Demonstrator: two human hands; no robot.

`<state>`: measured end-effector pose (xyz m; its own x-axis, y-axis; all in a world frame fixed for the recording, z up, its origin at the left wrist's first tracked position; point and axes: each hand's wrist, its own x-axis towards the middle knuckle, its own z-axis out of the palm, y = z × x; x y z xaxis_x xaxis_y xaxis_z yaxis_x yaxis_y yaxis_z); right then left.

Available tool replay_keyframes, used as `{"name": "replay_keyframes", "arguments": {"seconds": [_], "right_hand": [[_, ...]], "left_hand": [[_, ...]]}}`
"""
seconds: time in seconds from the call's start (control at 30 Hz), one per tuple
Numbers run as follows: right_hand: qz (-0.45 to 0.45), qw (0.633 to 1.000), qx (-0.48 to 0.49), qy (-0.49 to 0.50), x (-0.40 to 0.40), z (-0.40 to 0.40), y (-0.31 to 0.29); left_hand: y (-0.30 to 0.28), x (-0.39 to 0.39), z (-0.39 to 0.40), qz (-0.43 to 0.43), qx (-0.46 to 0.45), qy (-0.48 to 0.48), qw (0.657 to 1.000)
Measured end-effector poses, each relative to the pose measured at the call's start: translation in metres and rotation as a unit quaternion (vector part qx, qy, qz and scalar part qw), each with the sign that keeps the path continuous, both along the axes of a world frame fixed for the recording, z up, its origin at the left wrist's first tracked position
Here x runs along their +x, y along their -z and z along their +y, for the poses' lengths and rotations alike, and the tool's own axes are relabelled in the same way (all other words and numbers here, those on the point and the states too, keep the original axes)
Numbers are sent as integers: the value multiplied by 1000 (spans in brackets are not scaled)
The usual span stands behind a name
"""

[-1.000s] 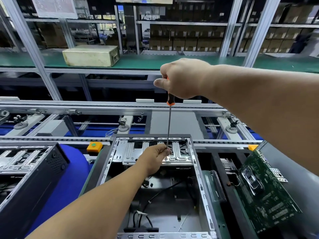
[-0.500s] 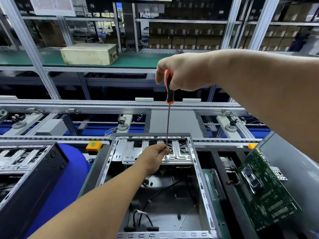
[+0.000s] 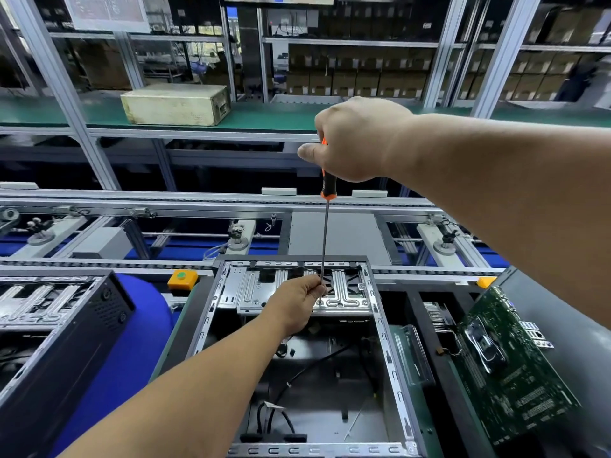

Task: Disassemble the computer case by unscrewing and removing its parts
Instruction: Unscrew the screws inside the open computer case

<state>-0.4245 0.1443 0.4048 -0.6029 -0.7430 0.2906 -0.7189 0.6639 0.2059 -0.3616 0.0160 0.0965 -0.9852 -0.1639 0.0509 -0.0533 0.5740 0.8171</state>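
Hands split the job mid-frame: right hand (image 3: 358,140) grips the screwdriver (image 3: 325,226) handle to turn, left hand (image 3: 296,300) pinches its shaft, probably steadying the tip on the bracket (image 3: 344,289) screw.

Orange-and-black screwdriver (image 3: 328,185); silver-framed case (image 3: 386,342); green circuit board (image 3: 515,378); orange button (image 3: 182,280) with green dot

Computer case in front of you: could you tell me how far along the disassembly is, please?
Done: the computer case lies open, and a green motherboard rests outside it on the right. In hand: the right hand grips the screwdriver while the left hand pinches its shaft, tip on the silver drive bracket. Left: that bracket and the loose black cables inside.
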Motion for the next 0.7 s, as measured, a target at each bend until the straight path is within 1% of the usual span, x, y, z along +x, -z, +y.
{"name": "replay_keyframes", "arguments": {"seconds": [0.07, 0.1, 0.2, 0.27, 0.37, 0.47, 0.57, 0.7], "right_hand": [[-6, 1000, 12, 0, 0, 1, 1], [-23, 1000, 14, -6, 0, 2, 1], [-114, 993, 22, -29, 1, 7, -3], [-156, 987, 25, -38, 3, 9, -7], [-199, 979, 21, -40, 6, 10, -11], [-224, 973, 6, -50, 8, 10, -9], [-209, 976, 0, -62, 5, 9, -4], [-98, 994, 14, -37, -1, 4, 0]], "left_hand": [[1, 0, 0, 3, -3, 1, 1000], [1, 1, 0, 5, -6, 0, 1000], [1, 1, 0, 8, -18, -1, 1000], [1, 1, 1, 9, -28, 0, 1000], [0, 2, 2, 10, -38, 1, 999], [-1, 4, 3, 10, -40, 0, 999], [-1, 4, 3, 15, -46, -1, 999], [-2, 4, 3, 17, -58, -3, 998]]}}
